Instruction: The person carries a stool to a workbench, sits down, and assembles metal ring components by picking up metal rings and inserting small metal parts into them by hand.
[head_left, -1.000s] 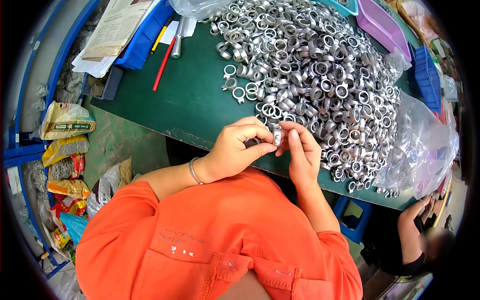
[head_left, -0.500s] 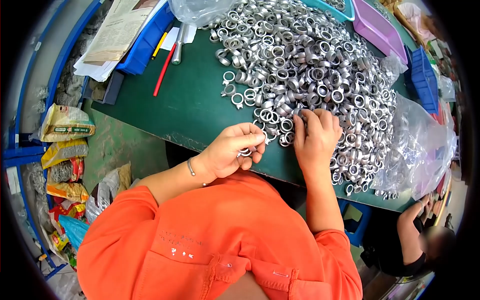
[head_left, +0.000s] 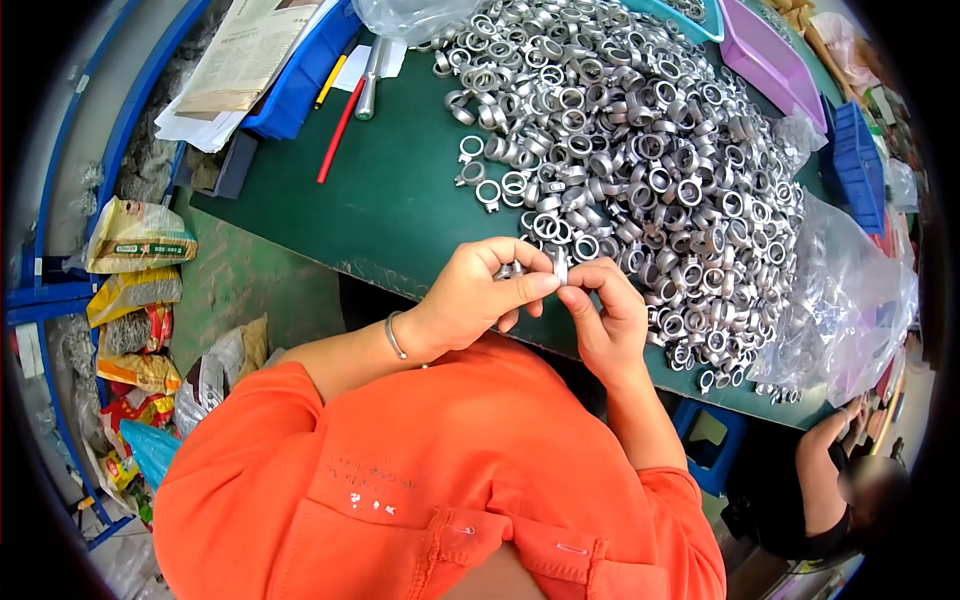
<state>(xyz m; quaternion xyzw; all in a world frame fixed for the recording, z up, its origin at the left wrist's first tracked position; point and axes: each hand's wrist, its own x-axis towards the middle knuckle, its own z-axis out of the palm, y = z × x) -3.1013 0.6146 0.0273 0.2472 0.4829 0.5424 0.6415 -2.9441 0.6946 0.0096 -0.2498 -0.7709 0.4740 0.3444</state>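
Between the fingertips of both my hands is a small metal ring (head_left: 560, 266), seen edge-on near the table's front edge. My left hand (head_left: 490, 289) pinches it from the left and has more metal rings tucked in its curled fingers. From the right, my right hand (head_left: 606, 312) holds the same ring with thumb and forefinger. Just beyond my hands, a large pile of grey metal rings (head_left: 640, 150) spreads over the green table (head_left: 390, 210).
A red pen (head_left: 341, 132), a metal-shafted tool (head_left: 369, 85) and a blue bin with papers (head_left: 300, 85) lie at the back left. Clear plastic (head_left: 840, 290) and a purple tray (head_left: 770, 60) are on the right. A person's arm (head_left: 822, 465) shows at lower right.
My right hand went to the pile about half a second ago and has come back to meet my left hand at a ring. The view has shifted slightly.
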